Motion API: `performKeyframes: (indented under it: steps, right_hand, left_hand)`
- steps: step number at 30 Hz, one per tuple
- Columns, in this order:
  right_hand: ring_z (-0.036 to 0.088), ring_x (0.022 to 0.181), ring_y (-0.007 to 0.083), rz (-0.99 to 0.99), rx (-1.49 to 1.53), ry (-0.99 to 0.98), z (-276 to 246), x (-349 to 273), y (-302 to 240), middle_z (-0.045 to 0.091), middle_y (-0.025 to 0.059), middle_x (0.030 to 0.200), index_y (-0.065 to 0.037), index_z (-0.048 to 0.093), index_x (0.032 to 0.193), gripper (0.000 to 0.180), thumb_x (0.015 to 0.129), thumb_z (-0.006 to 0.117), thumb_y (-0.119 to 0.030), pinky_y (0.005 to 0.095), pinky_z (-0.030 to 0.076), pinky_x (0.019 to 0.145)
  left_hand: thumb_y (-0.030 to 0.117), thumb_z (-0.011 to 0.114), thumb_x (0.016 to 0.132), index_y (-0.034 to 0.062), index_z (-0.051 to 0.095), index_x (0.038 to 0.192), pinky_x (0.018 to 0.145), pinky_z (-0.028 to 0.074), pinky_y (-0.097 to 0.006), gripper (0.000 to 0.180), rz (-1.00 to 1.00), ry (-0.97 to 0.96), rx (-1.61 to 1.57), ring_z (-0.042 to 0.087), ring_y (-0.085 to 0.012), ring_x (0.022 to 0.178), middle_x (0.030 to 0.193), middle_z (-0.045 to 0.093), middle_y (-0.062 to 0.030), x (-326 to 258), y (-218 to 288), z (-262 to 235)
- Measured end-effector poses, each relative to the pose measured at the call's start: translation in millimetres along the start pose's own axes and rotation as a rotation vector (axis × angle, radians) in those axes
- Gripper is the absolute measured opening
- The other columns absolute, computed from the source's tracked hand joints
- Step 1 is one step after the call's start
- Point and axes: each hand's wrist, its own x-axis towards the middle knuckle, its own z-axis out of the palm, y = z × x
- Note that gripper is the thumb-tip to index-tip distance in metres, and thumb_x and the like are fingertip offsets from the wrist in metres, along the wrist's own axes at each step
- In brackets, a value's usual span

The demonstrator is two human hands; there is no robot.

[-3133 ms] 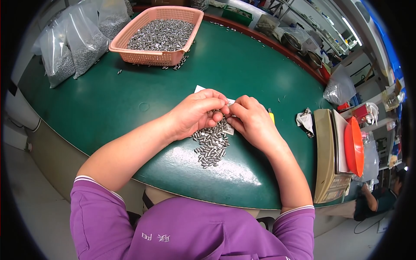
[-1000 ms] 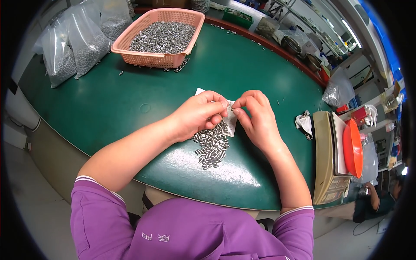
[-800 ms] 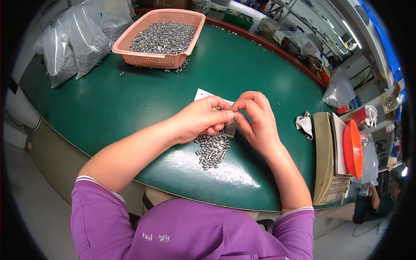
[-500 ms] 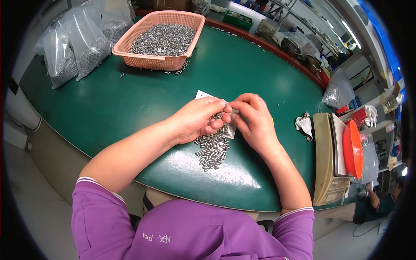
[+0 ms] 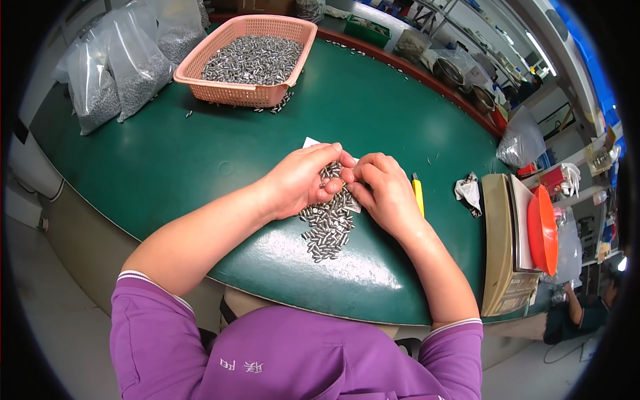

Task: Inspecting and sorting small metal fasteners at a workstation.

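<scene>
A heap of small grey metal pins (image 5: 325, 228) lies on the green table (image 5: 200, 160) in front of me. My left hand (image 5: 303, 179) rests over the heap's far end, fingers curled around several pins. My right hand (image 5: 381, 190) meets it fingertip to fingertip and pinches small pins between thumb and forefinger. A white slip of paper (image 5: 311, 142) shows from under the left hand.
A pink plastic basket (image 5: 250, 61) full of pins stands at the far left. Clear bags of pins (image 5: 113, 70) lie beside it. A yellow cutter (image 5: 418, 194) lies by my right hand. A beige scale with an orange bowl (image 5: 541, 230) sits at the right edge.
Both hands have kept working over the heap, fingertips shifting slightly and closing together; the heap has stayed in place.
</scene>
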Motion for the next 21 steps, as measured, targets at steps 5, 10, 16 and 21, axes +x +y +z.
performKeyframes:
  steps: [5,10,16,21]
  right_hand:
    - [0.055,0.090,0.0297,0.102,0.039,0.052,-5.9,2.8,-2.8,0.058,0.0096,0.092,-0.005,0.060,0.081,0.010,0.073,0.066,-0.007,0.0395,0.045,0.080]
    - [0.056,0.095,0.0193,0.261,0.432,0.160,-8.1,4.9,-7.4,0.056,0.0065,0.093,-0.004,0.061,0.089,0.009,0.081,0.066,-0.006,0.0308,0.047,0.081]
    - [0.057,0.095,0.0155,0.352,0.746,0.167,-9.5,4.6,-16.3,0.055,0.0065,0.097,-0.004,0.063,0.090,0.009,0.082,0.066,-0.004,0.0278,0.050,0.084]
    - [0.058,0.092,0.0198,0.121,0.328,0.200,-13.5,6.8,-14.7,0.057,0.0070,0.092,-0.006,0.066,0.088,0.008,0.080,0.066,-0.003,0.0320,0.049,0.080]
  left_hand:
    - [0.019,0.046,0.097,0.0018,0.051,0.102,0.047,0.033,-0.017,0.019,0.015,0.047,0.043,0.042,-0.0055,0.061,0.085,0.052,-0.0048,1.9,0.2,2.8]
    - [0.010,0.059,0.089,-0.0005,0.049,0.111,0.048,0.036,-0.015,0.026,0.001,-0.062,0.099,0.045,-0.0028,0.062,0.086,0.055,-0.0029,2.3,-4.2,-6.0]
    - [0.013,0.061,0.090,-0.0022,0.048,0.115,0.049,0.036,-0.014,0.031,-0.032,-0.152,0.041,0.044,-0.0028,0.063,0.091,0.056,-0.0063,-0.2,-2.4,-1.6]
    - [0.014,0.059,0.091,-0.0014,0.049,0.113,0.048,0.035,-0.014,0.029,-0.047,-0.139,0.061,0.044,-0.0027,0.063,0.089,0.056,-0.0056,0.2,-0.7,-0.8]
